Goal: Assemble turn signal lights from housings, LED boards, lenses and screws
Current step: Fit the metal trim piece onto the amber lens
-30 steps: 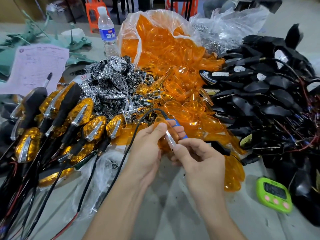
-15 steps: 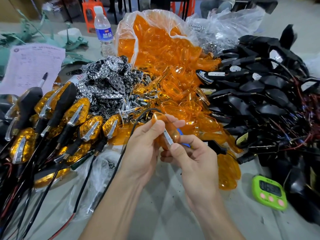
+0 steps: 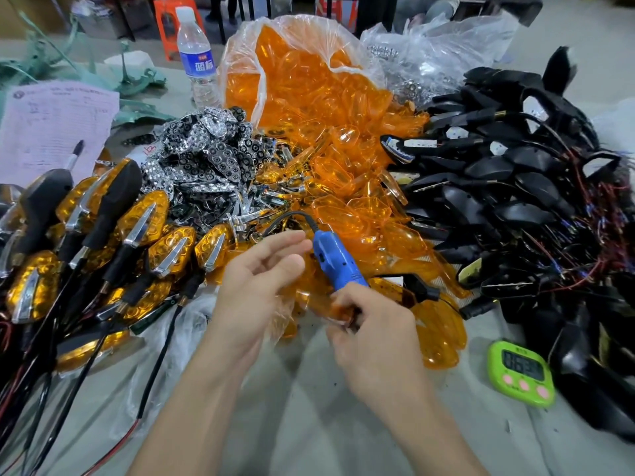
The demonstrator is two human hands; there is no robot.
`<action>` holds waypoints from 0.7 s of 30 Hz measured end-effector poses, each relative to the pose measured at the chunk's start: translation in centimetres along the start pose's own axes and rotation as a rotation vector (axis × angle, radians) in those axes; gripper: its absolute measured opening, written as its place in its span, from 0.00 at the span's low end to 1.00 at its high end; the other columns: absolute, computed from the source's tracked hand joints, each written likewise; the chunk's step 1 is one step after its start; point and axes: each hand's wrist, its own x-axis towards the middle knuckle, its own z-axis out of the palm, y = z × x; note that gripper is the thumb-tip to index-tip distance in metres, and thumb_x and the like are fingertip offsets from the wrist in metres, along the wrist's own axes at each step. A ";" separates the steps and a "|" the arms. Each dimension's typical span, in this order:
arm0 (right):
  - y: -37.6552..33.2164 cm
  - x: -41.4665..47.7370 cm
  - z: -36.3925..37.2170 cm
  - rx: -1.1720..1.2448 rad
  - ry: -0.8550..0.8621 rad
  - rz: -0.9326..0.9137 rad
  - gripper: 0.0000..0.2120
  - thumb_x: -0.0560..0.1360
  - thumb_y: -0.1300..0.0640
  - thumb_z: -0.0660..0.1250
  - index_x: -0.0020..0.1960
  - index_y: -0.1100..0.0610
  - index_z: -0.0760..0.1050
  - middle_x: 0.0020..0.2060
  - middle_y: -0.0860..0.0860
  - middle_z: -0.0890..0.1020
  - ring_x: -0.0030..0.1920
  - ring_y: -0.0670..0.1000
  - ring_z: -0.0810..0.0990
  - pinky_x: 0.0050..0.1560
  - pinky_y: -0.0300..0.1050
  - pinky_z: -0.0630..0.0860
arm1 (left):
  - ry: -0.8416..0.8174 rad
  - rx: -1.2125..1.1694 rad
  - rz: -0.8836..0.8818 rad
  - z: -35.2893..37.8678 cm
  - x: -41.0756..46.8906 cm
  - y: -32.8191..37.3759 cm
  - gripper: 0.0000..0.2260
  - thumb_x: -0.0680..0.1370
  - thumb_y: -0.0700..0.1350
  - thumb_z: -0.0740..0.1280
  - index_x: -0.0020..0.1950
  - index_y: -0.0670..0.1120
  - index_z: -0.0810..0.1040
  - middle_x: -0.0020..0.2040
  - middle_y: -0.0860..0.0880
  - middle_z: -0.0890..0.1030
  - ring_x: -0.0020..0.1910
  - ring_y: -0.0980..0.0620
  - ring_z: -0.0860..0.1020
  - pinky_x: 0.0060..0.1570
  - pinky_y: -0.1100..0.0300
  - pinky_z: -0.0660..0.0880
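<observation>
Head view, bench state.

- Left hand (image 3: 261, 280): fingers apart and loosely straight, palm turned inward, holding nothing. It hovers just beside the blue electric screwdriver (image 3: 335, 261) without touching it.
- Right hand (image 3: 374, 338): fingers curled tight round the lower end of the screwdriver. The body of the tool sticks up and away from the person, and its black cord (image 3: 285, 219) arcs over the parts heap.
- Work piece: an amber piece (image 3: 335, 309) sits in the same right-hand grip, against the fingers. Motion blur is heavy here, so I cannot tell whether it is a bare lens or a lens already seated on a housing.
- Stock: loose amber lenses (image 3: 347, 173) centre, black housings (image 3: 508, 173) right, chrome reflector plates (image 3: 206, 149) behind left, finished lights (image 3: 154, 221) far left.

Risks, as judged:
1. One hand carries both tool and part. If the grip shifts to free either, the amber piece will likely drop into the lens heap directly below and be lost among lookalikes.
2. The cord lies across loose lenses. Swinging the tool could drag some onto the table (image 3: 309, 417) or off it.
3. The bit is hidden inside the grip. If it lies against the lens, it may scratch the lens.
4. With the left hand not supporting the part, any drive attempt risks cam-out or a cocked screw.
</observation>
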 end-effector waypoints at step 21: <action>5.8 6.8 -12.7 -0.557 0.157 0.189 0.25 0.74 0.67 0.65 0.67 0.50 0.81 0.57 0.57 0.85 0.55 0.61 0.81 0.58 0.52 0.78 | 0.053 0.324 0.038 2.6 -0.8 -0.5 0.17 0.78 0.36 0.71 0.44 0.58 0.88 0.45 0.53 0.88 0.53 0.52 0.85 0.58 0.52 0.79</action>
